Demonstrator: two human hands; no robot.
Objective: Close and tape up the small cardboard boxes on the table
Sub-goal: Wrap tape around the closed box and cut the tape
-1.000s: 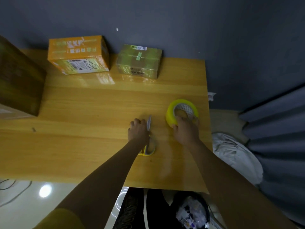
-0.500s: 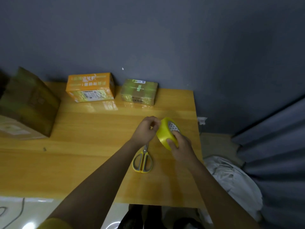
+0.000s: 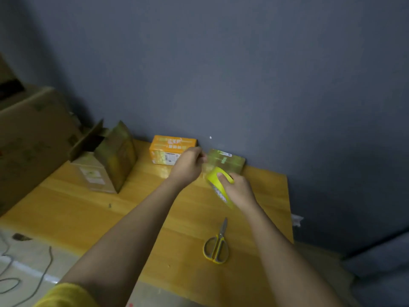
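My right hand [image 3: 238,189] grips a yellow roll of tape [image 3: 218,181] held above the wooden table [image 3: 88,213]. My left hand [image 3: 189,166] pinches the clear tape end [image 3: 207,163] drawn a short way off the roll. Behind the hands, against the wall, stand an orange box [image 3: 168,147] and a small tape-wrapped brown box [image 3: 230,160], both closed. At the table's left stands a brown cardboard box [image 3: 106,165] with its top flaps up.
Yellow-handled scissors [image 3: 217,247] lie shut on the table near its right front. A large cardboard box [image 3: 28,140] stands at the far left beside the table. Cables [image 3: 24,273] lie on the floor at lower left. The grey wall [image 3: 243,74] backs the table.
Both hands lifted the tape roll and carried it toward the boxes at the wall. The left hand left the scissors, took the tape end and drew it off. The camera tilted up.
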